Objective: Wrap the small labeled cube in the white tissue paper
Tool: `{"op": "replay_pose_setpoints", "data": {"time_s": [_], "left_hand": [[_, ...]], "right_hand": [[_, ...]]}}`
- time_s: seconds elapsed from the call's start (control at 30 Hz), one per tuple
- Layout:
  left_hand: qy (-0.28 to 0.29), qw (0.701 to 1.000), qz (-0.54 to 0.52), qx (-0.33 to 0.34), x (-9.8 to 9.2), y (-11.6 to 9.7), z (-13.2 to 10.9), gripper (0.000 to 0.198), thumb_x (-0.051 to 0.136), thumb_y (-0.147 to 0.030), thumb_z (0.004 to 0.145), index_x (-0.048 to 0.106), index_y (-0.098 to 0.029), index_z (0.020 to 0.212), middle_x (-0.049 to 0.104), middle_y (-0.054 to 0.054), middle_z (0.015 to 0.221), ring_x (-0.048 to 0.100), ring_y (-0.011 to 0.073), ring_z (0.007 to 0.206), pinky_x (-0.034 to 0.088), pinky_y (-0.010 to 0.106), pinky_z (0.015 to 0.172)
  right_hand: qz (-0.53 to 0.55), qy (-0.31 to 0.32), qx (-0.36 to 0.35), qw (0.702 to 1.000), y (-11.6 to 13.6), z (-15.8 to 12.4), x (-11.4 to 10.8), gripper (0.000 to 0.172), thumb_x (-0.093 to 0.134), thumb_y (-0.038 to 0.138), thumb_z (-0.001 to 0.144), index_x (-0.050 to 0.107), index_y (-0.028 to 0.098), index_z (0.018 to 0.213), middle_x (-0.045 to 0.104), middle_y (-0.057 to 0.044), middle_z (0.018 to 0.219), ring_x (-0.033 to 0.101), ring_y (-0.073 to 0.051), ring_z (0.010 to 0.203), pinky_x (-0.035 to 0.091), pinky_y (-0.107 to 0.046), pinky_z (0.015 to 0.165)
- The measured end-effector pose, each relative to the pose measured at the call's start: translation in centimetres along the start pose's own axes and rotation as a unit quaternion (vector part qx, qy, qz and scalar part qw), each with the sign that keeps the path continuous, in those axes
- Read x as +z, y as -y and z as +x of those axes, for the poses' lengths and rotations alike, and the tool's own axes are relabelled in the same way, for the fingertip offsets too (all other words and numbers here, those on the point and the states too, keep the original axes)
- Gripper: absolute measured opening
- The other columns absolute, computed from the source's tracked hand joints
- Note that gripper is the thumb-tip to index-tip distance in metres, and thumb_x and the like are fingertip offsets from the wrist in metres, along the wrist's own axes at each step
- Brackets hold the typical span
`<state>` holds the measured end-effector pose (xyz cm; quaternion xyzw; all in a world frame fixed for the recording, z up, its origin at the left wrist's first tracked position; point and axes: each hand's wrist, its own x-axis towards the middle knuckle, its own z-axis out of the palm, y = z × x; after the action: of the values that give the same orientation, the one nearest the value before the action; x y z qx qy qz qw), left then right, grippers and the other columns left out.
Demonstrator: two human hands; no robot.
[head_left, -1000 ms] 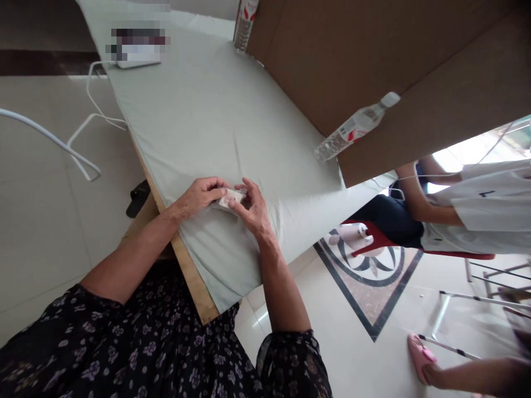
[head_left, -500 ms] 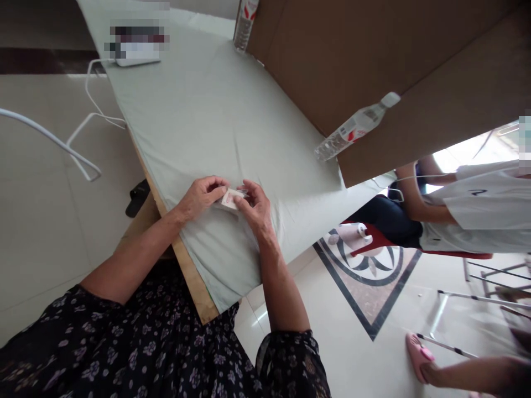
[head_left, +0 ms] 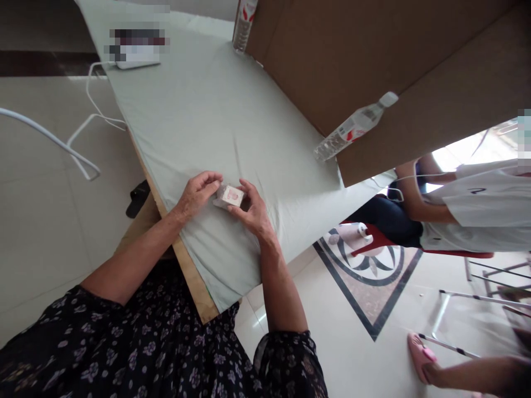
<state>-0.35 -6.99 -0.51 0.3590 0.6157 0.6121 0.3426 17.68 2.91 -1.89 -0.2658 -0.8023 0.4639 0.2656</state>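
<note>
A small white box with reddish print (head_left: pixel 231 196) is between my hands, low over the pale green cloth of the table (head_left: pixel 199 121). Clear crinkled wrap shows at its left end. My right hand (head_left: pixel 253 210) grips the box from the right, thumb on the near side and fingers on the far side. At the box's left end, my left hand (head_left: pixel 198 193) has thumb and fingertips pinched together against the clear wrap.
A plastic bottle (head_left: pixel 352 130) stands before a large brown cardboard panel (head_left: pixel 352 66); another bottle (head_left: pixel 244 27) is at its far end. A white device (head_left: pixel 139 57) with a cable lies far left. A seated person in white (head_left: pixel 489 193) is at the right.
The box's printed face has come into fuller view. My right thumb has moved off it to the near edge, and my left hand has shifted slightly left.
</note>
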Motion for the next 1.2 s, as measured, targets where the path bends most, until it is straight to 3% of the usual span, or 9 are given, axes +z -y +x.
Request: {"op": "replay_pose_setpoints", "data": {"time_s": [0.13,0.33,0.53,0.8,1.03,1.2], "left_hand": [[-0.001,1.000,-0.011,0.003,0.0,0.2,0.0,0.036,0.070,-0.045,0.082,0.072,-0.018,0.105,0.077,0.009,0.110,0.070,0.0218,0.102,0.055,0.036,0.098],[0.036,0.996,0.072,0.038,0.0,0.4,-0.2,0.043,0.070,-0.044,0.082,0.071,-0.017,0.116,0.075,0.011,0.118,0.070,0.0239,0.108,0.055,0.038,0.099],[0.054,0.984,0.151,0.081,0.1,-0.3,-0.5,0.041,0.065,-0.040,0.084,0.072,-0.016,0.117,0.074,0.013,0.121,0.069,0.0246,0.108,0.056,0.038,0.097],[0.055,0.980,0.163,0.096,0.2,0.0,-0.4,0.038,0.064,-0.041,0.084,0.071,-0.018,0.114,0.074,0.010,0.116,0.068,0.0233,0.104,0.055,0.036,0.092],[0.061,0.978,0.169,0.105,0.3,-0.2,-0.5,0.034,0.063,-0.039,0.086,0.072,-0.018,0.111,0.074,0.011,0.113,0.068,0.0235,0.101,0.055,0.039,0.096],[0.061,0.978,0.171,0.100,0.3,-0.3,-0.4,0.034,0.064,-0.039,0.085,0.072,-0.019,0.111,0.074,0.010,0.112,0.068,0.0237,0.102,0.055,0.038,0.094]], "right_hand": [[-0.016,-0.066,0.013,0.998,-0.7,0.0,0.4,0.080,0.082,0.049,0.079,0.052,0.027,0.150,0.073,-0.010,0.129,0.072,-0.026,0.113,0.057,-0.046,0.103],[-0.017,-0.057,-0.001,0.998,-0.3,0.0,0.1,0.071,0.080,0.054,0.082,0.058,0.028,0.144,0.072,-0.011,0.135,0.069,-0.028,0.122,0.054,-0.048,0.108],[-0.022,-0.118,-0.032,0.992,0.7,-0.2,-0.5,0.044,0.071,0.056,0.091,0.072,0.025,0.123,0.074,-0.011,0.132,0.068,-0.027,0.126,0.051,-0.048,0.111],[-0.038,-0.124,-0.069,0.989,0.7,0.0,-0.6,0.018,0.073,0.044,0.092,0.077,0.027,0.097,0.077,-0.007,0.120,0.072,-0.023,0.117,0.055,-0.044,0.107],[-0.092,-0.118,-0.095,0.984,1.5,1.2,-0.3,0.022,0.066,0.042,0.098,0.072,0.026,0.084,0.079,-0.006,0.113,0.072,-0.024,0.115,0.054,-0.048,0.106],[-0.122,-0.135,-0.089,0.979,1.9,-0.1,-1.1,0.020,0.065,0.041,0.099,0.074,0.027,0.088,0.078,-0.007,0.119,0.071,-0.025,0.116,0.053,-0.050,0.107]]}}
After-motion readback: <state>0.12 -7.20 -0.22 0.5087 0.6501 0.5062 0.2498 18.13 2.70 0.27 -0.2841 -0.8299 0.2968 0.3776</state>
